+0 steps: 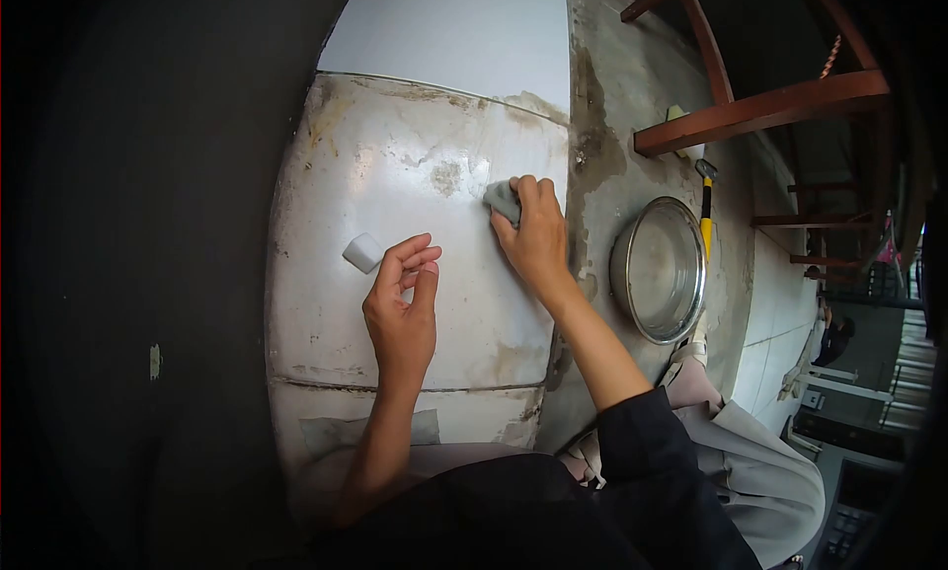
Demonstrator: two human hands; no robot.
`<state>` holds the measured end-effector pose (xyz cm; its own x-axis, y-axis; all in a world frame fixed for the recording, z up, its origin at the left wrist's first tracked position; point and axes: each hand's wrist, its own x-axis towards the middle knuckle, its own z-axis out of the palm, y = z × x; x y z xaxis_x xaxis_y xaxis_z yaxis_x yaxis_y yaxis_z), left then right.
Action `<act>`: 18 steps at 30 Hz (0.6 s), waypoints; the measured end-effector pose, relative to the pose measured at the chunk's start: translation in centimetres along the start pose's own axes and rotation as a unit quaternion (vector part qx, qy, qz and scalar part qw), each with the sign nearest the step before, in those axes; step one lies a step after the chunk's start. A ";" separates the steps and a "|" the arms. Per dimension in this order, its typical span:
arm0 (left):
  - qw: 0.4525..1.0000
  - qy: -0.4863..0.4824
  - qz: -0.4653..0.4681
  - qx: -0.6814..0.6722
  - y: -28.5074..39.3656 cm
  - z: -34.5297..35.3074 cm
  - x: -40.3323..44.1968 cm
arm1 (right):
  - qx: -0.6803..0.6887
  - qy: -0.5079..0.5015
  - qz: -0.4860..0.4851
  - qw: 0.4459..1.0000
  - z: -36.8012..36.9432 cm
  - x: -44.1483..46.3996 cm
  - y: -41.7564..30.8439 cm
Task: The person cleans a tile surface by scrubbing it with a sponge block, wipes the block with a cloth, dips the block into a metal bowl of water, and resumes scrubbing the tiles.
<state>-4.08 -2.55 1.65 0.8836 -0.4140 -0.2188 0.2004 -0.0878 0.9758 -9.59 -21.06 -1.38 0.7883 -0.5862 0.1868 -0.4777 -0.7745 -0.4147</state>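
My right hand [540, 232] grips a small grey sponge [502, 202], its fingers pressing it onto a stained white floor tile [464, 304]. Whether this soft-looking piece is sponge or folded cloth is hard to tell. My left hand [403, 308] hovers over or rests lightly on the same tile, its fingers loosely curled and holding nothing visible. Just left of its fingertips lies a white block [363, 252]. Dark marks and brown stains run along the tile's edges, and a rough grey patch [446, 178] shows above the hands.
A round metal basin [659, 271] stands on the concrete strip at right, beside a yellow-and-black handled tool [706, 210]. Red-brown furniture legs [760, 111] rise at upper right. A dark wall [148, 225] borders the tile at left. A grey sheet [370, 430] lies near my knees.
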 end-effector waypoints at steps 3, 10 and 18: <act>1.000 -0.002 -0.006 0.010 -0.4 -0.1 -0.3 | 0.019 0.005 -0.036 0.999 -0.2 -2.6 -0.1; 0.999 -0.011 -0.018 0.027 -0.2 0.0 -0.6 | -0.039 0.065 0.011 0.997 2.3 8.6 1.0; 0.999 -0.013 -0.019 0.024 -0.4 -0.1 -0.3 | 0.015 0.001 -0.028 1.000 -0.5 -2.5 -0.7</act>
<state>-4.33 -2.29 1.35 0.8642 -0.4337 -0.2551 0.2119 -0.1463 0.9663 -11.43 -19.15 -1.16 0.8127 -0.5428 0.2121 -0.4213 -0.7987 -0.4296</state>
